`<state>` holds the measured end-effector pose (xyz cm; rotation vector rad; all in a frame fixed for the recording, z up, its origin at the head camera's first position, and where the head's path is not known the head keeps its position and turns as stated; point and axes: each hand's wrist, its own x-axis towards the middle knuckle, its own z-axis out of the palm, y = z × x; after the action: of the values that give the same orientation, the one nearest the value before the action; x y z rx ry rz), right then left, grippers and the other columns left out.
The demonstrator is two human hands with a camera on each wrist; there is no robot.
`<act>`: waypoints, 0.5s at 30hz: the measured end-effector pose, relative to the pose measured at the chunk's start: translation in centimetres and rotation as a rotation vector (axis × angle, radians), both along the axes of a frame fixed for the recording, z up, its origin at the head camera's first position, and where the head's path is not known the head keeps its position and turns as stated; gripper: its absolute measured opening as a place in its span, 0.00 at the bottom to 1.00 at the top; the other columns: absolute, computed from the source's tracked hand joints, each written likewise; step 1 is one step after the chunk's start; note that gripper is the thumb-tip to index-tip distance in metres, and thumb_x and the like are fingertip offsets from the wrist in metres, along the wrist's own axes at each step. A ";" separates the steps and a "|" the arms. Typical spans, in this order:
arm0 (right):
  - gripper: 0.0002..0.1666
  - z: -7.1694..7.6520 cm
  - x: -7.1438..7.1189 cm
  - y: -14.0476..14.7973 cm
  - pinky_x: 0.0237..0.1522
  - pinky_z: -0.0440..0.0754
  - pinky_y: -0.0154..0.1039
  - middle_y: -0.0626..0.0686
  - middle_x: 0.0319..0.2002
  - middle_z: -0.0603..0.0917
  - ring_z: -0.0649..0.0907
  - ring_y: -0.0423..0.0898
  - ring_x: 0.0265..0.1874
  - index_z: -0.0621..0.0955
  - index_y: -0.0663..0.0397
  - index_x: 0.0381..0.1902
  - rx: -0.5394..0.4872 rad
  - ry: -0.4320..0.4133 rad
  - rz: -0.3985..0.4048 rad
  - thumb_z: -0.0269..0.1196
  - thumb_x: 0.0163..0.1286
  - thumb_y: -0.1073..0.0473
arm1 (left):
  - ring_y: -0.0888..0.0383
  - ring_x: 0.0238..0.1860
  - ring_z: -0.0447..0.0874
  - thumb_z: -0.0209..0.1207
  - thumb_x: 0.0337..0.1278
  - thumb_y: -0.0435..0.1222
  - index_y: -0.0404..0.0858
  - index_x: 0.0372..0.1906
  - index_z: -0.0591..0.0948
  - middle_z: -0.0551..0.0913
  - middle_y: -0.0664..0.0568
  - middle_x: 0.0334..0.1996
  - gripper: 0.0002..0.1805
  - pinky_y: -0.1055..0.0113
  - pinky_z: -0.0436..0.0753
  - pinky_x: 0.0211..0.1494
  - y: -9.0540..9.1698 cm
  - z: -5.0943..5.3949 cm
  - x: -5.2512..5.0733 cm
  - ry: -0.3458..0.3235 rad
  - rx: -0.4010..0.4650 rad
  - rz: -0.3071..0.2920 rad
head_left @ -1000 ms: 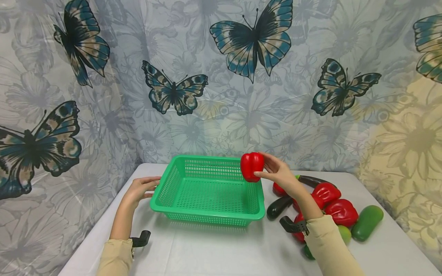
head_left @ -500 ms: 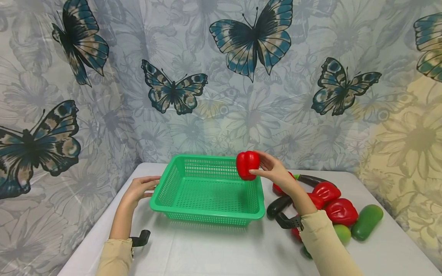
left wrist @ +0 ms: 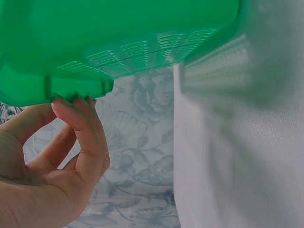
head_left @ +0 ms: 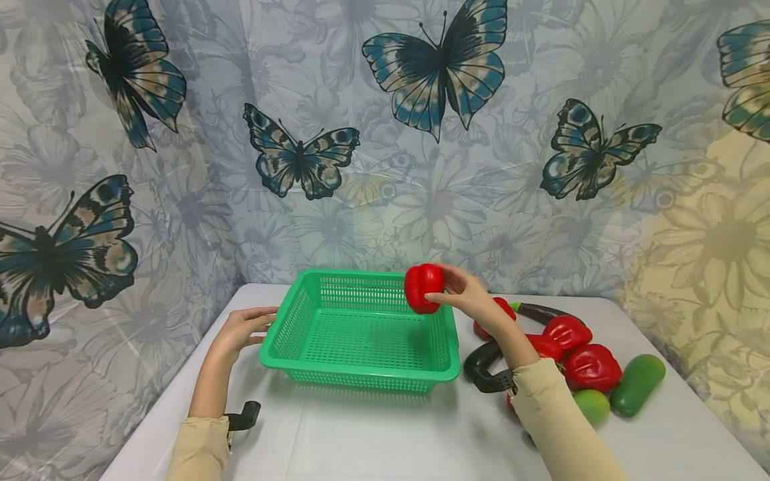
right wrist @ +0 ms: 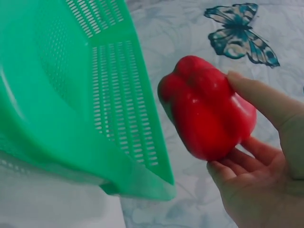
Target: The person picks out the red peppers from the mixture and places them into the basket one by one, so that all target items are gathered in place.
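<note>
My right hand [head_left: 466, 294] holds a glossy red bell pepper [head_left: 424, 288] over the right back part of a green plastic basket [head_left: 359, 382]. In the right wrist view the thumb lies on one side of the bell pepper [right wrist: 206, 111] and the other fingers of the hand [right wrist: 266, 175] support it from below. At the basket's left side, my left hand [head_left: 237, 331] grips the rim. Bent fingers of that hand [left wrist: 71, 152] meet the rim's edge in the left wrist view, where the basket [left wrist: 118, 28] hides part of the tips.
Right of the basket lie several vegetables: red bell peppers [head_left: 592, 367], a dark eggplant [head_left: 547, 312], a green oblong one [head_left: 637, 385] and a round green one [head_left: 592, 406]. The right forearm partly covers them. A white cloth [head_left: 349, 441] covers the table; patterned fabric [head_left: 385, 220] hangs behind.
My right hand has carried the red bell pepper leftward, further over the basket. The left hand and the basket have stayed in place.
</note>
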<state>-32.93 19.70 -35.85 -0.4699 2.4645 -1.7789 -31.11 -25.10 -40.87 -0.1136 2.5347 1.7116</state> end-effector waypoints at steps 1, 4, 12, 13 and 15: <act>0.46 0.0 0.0 -0.1 0.74 0.64 0.51 0.57 0.74 0.64 0.61 0.54 0.75 0.62 0.51 0.74 0.005 -0.001 -0.002 0.70 0.63 0.53 | 0.63 0.45 0.82 0.57 0.68 0.44 0.33 0.66 0.73 0.72 0.35 0.66 0.28 0.64 0.87 0.50 0.0 0.0 0.0 -0.001 -0.001 0.001; 0.47 -0.1 -0.1 -0.3 0.73 0.65 0.52 0.57 0.74 0.64 0.62 0.55 0.75 0.61 0.53 0.74 0.019 -0.011 -0.011 0.70 0.63 0.53 | 0.63 0.45 0.82 0.57 0.68 0.45 0.33 0.66 0.73 0.72 0.35 0.66 0.28 0.64 0.87 0.50 0.0 0.0 0.0 -0.003 -0.005 0.003; 0.47 -0.2 -0.3 -0.9 0.72 0.68 0.53 0.59 0.73 0.65 0.65 0.56 0.73 0.61 0.55 0.74 0.031 -0.044 -0.025 0.69 0.63 0.54 | 0.62 0.45 0.82 0.56 0.68 0.45 0.33 0.66 0.73 0.72 0.35 0.66 0.28 0.63 0.86 0.51 0.0 0.0 -0.1 0.000 -0.008 -0.004; 0.47 -0.2 -0.3 -0.9 0.71 0.68 0.53 0.59 0.73 0.66 0.65 0.56 0.73 0.61 0.55 0.74 0.036 -0.048 -0.027 0.69 0.63 0.53 | 0.62 0.45 0.82 0.56 0.68 0.45 0.33 0.67 0.72 0.72 0.35 0.66 0.28 0.63 0.86 0.50 0.0 0.0 -0.1 -0.002 -0.008 -0.003; 0.46 -0.3 -0.4 -1.0 0.71 0.69 0.53 0.59 0.72 0.67 0.66 0.56 0.73 0.61 0.55 0.74 0.043 -0.059 -0.039 0.69 0.63 0.53 | 0.63 0.45 0.81 0.56 0.68 0.45 0.33 0.67 0.72 0.72 0.35 0.66 0.28 0.63 0.86 0.50 -0.1 -0.1 -0.1 -0.003 -0.008 -0.002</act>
<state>-33.28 18.68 -36.10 -0.3628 2.4826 -1.7241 -31.20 -25.16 -40.93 -0.1144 2.5385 1.6991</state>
